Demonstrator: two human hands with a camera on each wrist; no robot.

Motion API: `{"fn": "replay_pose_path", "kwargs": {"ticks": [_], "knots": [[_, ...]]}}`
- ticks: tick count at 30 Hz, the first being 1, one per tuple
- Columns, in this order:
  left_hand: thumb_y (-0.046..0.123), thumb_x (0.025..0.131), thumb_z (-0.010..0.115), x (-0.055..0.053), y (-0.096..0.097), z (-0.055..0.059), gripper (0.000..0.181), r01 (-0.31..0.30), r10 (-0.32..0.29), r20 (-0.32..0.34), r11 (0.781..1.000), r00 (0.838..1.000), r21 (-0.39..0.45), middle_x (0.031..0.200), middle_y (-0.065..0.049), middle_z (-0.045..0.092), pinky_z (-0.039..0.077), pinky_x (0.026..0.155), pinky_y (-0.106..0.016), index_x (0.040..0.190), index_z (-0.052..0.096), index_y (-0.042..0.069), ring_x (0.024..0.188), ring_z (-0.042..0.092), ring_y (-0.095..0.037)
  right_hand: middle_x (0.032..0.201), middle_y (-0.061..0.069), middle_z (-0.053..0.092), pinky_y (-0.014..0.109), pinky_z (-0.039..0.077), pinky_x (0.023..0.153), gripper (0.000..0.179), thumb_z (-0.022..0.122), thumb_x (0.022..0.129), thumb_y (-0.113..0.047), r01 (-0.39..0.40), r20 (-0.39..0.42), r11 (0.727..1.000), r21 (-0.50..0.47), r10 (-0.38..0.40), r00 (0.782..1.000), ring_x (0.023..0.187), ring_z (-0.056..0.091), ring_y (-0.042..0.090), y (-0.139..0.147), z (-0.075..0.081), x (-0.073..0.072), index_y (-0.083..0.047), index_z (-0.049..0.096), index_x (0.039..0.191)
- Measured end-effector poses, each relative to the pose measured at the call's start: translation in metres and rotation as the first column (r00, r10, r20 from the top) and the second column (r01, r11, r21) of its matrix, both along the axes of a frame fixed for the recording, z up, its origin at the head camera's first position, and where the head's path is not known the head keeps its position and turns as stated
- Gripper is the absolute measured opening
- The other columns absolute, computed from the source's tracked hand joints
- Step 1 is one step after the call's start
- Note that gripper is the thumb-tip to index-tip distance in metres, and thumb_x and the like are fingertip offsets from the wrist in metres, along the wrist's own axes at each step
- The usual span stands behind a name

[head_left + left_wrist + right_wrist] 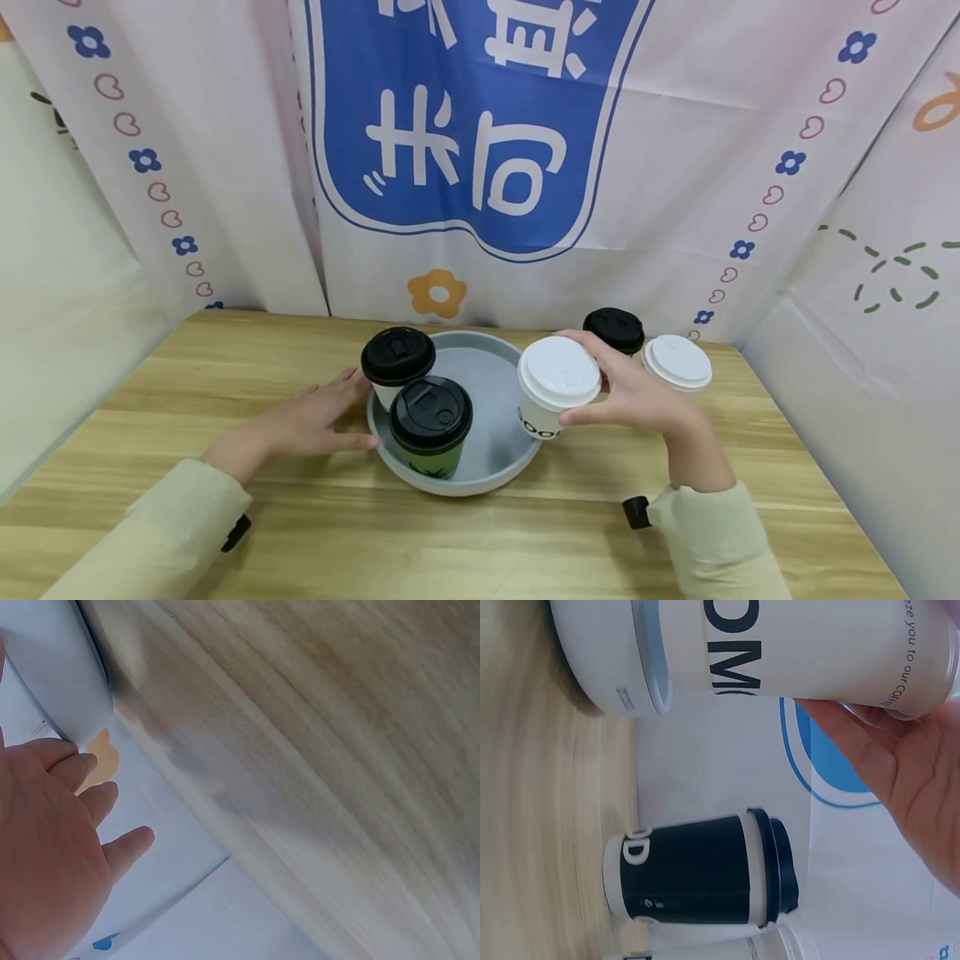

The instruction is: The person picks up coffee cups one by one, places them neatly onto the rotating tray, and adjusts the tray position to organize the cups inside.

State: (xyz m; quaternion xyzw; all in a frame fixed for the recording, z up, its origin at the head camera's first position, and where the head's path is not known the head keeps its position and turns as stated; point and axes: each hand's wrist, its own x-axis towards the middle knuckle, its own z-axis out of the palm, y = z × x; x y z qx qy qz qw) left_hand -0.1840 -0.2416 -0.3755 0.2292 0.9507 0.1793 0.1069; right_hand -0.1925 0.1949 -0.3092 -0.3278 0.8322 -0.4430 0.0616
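Note:
My right hand [637, 392] grips a white paper coffee cup [540, 418] with a white lid, thumb on the near side and fingers behind. The cup is at the right side of a round grey tray [487, 400]; in the right wrist view its lower end is behind the tray's rim. My left hand [300, 425] is at the tray's left edge, fingers loosely extended, thumb tip at the rim. At the tray's left stand a green paper cup [435, 461] with a black lid and, behind it, a white cup [386, 395] with a black lid.
Behind my right hand stand a black cup [686, 870] with a black lid and another cup with a white lid [678, 360]. They rest on the wooden table [450, 542]. A printed curtain [675, 208] hangs along the table's back edge.

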Motion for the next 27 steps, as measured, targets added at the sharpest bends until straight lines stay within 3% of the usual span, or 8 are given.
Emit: {"fn": "replay_pose_path", "kwargs": {"ticks": [11, 27], "knots": [[0.077, 0.084, 0.053, 0.002, 0.002, 0.000, 0.105, 0.001, -0.001, -0.022, 1.000, 1.000, -0.007, 0.166, -0.015, 0.017, 0.017, 0.112, -0.077, 0.161, 0.010, 0.020, 0.153, 0.012, -0.043, 0.135, 0.004, 0.055, 0.026, 0.048, 0.100, 0.092, 0.091, 0.071, -0.019, -0.022, 0.039, 1.000, -0.017, 0.023, 0.999, 0.120, 0.055, 0.022, -0.018, -0.004, 0.000, -0.015, 0.039, 0.148], [0.078, 0.084, 0.052, 0.003, 0.001, 0.000, 0.106, -0.009, 0.009, -0.009, 1.000, 1.000, -0.004, 0.166, -0.012, 0.017, 0.016, 0.113, -0.075, 0.161, 0.010, 0.018, 0.154, 0.010, -0.041, 0.138, 0.002, 0.055, 0.035, 0.052, 0.096, 0.093, 0.090, 0.072, -0.022, -0.059, 0.084, 0.998, -0.001, 0.058, 0.995, 0.120, 0.055, 0.022, -0.035, -0.019, -0.002, -0.020, 0.037, 0.149]]}}
